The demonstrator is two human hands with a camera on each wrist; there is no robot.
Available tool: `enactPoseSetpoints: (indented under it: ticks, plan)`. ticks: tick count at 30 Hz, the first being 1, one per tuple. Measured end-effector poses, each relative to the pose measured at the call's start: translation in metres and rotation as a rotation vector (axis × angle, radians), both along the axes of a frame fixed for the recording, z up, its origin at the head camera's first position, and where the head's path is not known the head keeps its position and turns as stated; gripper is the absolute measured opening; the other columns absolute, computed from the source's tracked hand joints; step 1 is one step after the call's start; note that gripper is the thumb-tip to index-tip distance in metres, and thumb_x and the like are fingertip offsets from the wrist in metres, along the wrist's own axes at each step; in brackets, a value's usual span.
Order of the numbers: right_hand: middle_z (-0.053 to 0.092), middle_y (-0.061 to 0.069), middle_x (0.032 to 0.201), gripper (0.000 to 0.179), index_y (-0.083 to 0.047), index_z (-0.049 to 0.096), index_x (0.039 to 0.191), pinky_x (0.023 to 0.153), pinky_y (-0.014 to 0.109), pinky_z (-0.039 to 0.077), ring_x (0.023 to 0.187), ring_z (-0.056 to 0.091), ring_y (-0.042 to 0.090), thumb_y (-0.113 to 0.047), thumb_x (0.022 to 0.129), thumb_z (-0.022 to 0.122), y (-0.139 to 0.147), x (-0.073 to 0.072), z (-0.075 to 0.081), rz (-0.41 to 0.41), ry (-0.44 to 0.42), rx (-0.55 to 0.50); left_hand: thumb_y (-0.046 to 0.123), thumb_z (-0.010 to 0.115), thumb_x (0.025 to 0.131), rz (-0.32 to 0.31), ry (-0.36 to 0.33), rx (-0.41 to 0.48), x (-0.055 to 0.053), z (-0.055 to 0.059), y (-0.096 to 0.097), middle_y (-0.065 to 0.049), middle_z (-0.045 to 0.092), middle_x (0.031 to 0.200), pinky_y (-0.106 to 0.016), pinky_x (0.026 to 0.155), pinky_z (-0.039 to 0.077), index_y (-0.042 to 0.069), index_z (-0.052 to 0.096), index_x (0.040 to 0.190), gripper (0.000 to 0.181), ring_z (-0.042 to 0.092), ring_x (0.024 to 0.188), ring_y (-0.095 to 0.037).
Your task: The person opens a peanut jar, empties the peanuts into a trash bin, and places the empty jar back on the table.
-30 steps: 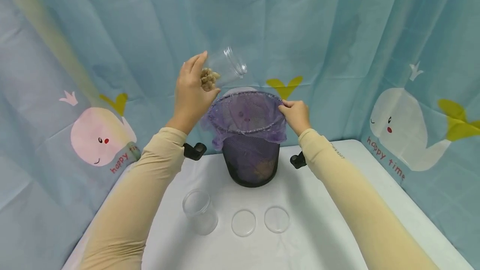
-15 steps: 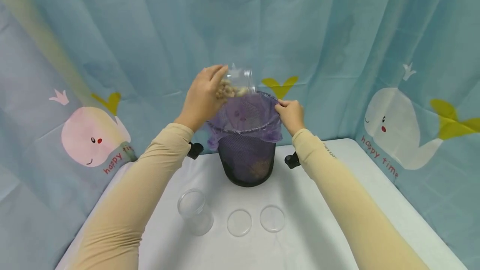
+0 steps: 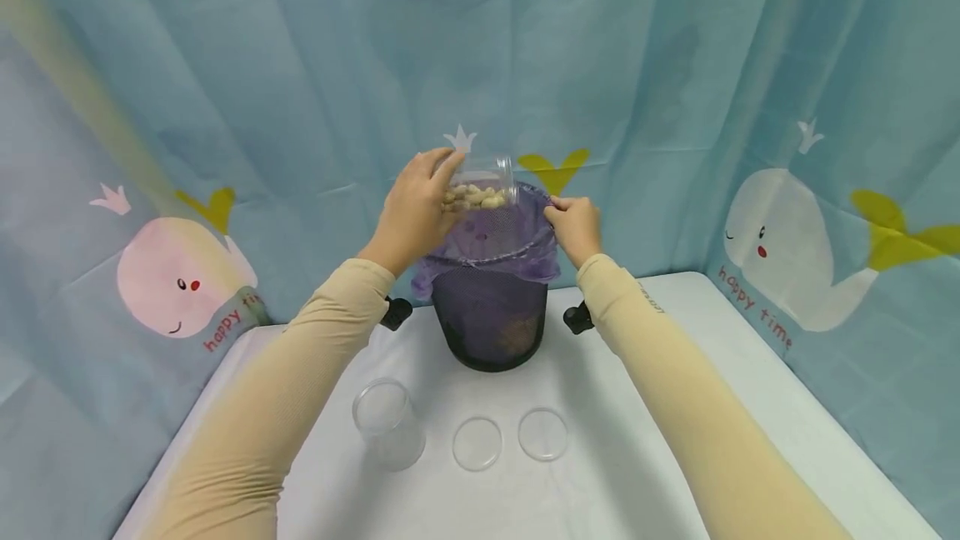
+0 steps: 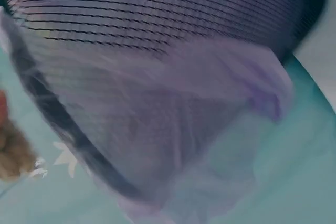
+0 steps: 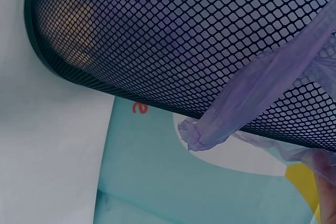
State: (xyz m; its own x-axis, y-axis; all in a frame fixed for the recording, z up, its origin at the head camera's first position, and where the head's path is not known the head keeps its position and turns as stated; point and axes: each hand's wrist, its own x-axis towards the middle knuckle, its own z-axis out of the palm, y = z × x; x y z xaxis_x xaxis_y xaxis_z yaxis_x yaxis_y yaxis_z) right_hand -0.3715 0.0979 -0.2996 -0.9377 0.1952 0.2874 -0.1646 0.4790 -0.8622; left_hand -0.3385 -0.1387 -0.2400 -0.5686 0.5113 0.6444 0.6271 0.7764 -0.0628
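My left hand [image 3: 416,211] grips a clear screw-neck jar [image 3: 486,167] lying about level over the left part of a black mesh bin [image 3: 491,315]. Tan, knobbly pieces like unshelled peanuts [image 3: 474,197] spread along the jar's lower side to its mouth, which points right. A thin purple bag [image 3: 536,263] lines the bin and folds over its rim. On the rim's right side, my right hand [image 3: 579,227] pinches the bag's edge. The left wrist view catches the bag [image 4: 220,87] close up and blurred tan pieces [image 4: 14,153] at the left.
On the white table [image 3: 637,440], nearer me, stands an open clear jar [image 3: 393,432]. Two round clear lids [image 3: 477,444] lie to its right. Blue printed curtains [image 3: 337,65] hang behind and at both sides. Something tan [image 5: 73,30] shows through the bin's bottom.
The left hand has come down and rightward over the bin, tipping the jar from mouth-up slant to about level. Its pieces have slid toward the mouth. My right hand keeps its place on the rim.
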Motion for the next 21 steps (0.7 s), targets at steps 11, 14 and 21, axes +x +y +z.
enactPoseSetpoints:
  ticks: [11,14,21]
  plan:
    - [0.067,0.016,0.130,0.036,-0.004,0.063,0.131,0.043,0.020,0.029,0.039,0.031,0.007,-0.013,0.098,0.054,-0.002,0.004,-0.001,0.022,0.011,-0.001,0.004,0.078,0.081,-0.011,-0.036,-0.073,-0.001,-0.014,0.002,-0.022,0.051,0.142,-0.047,0.122,0.033,0.001,0.045,0.144,0.071,0.048,0.134,-0.038]
    - [0.067,0.015,0.129,0.036,-0.004,0.062,0.132,0.043,0.020,0.029,0.039,0.031,0.007,-0.013,0.098,0.054,-0.002,0.003,-0.001,0.025,0.011,-0.002,0.002,0.074,0.081,0.008,-0.020,-0.023,0.001,-0.007,0.000,-0.021,0.051,0.143,-0.046,0.124,0.030,0.001,0.047,0.143,0.067,0.048,0.135,-0.037]
    - [0.067,0.016,0.129,0.037,-0.005,0.063,0.131,0.043,0.020,0.029,0.039,0.030,0.007,-0.012,0.096,0.054,-0.001,0.002,0.001,0.024,0.017,-0.012,0.001,0.069,0.084,-0.005,-0.044,-0.060,-0.001,-0.003,-0.002,-0.019,0.055,0.141,-0.043,0.123,0.032,0.001,0.051,0.139,0.058,0.049,0.134,-0.035]
